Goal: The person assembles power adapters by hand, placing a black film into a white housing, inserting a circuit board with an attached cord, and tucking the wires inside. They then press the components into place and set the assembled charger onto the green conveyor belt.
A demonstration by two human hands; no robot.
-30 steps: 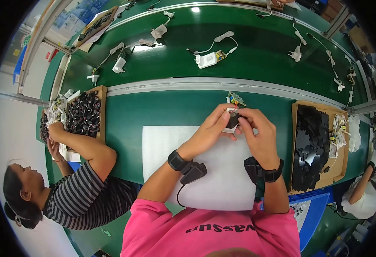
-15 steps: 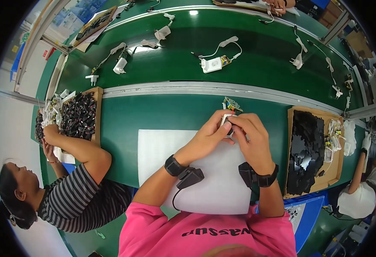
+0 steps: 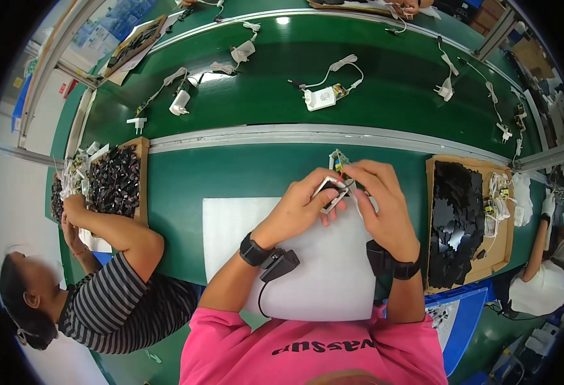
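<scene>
My left hand [image 3: 298, 208] is closed around a small white plastic adapter housing [image 3: 324, 204], whose open side shows a dark inside. At the far end of the housing stands a green circuit board [image 3: 338, 158] with yellow parts, joined to it by a thin red wire. My right hand [image 3: 384, 205] is closed at the board's right edge, its thumb beside the housing; the exact grip is partly hidden. Both hands are above the far right part of a white foam sheet [image 3: 250, 231].
At right, a cardboard tray [image 3: 505, 253] holds black sheet pieces and white-cabled boards. A co-worker's arm [image 3: 118, 224] reaches over a box of black parts [image 3: 115, 179] at left. Beyond a metal rail [image 3: 275, 133], adapters with cables, including a white adapter [image 3: 320, 98], lie on the green surface.
My left hand has tilted the housing and moved slightly left, so its dark inside shows. My right fingers have moved up from the housing to the circuit board.
</scene>
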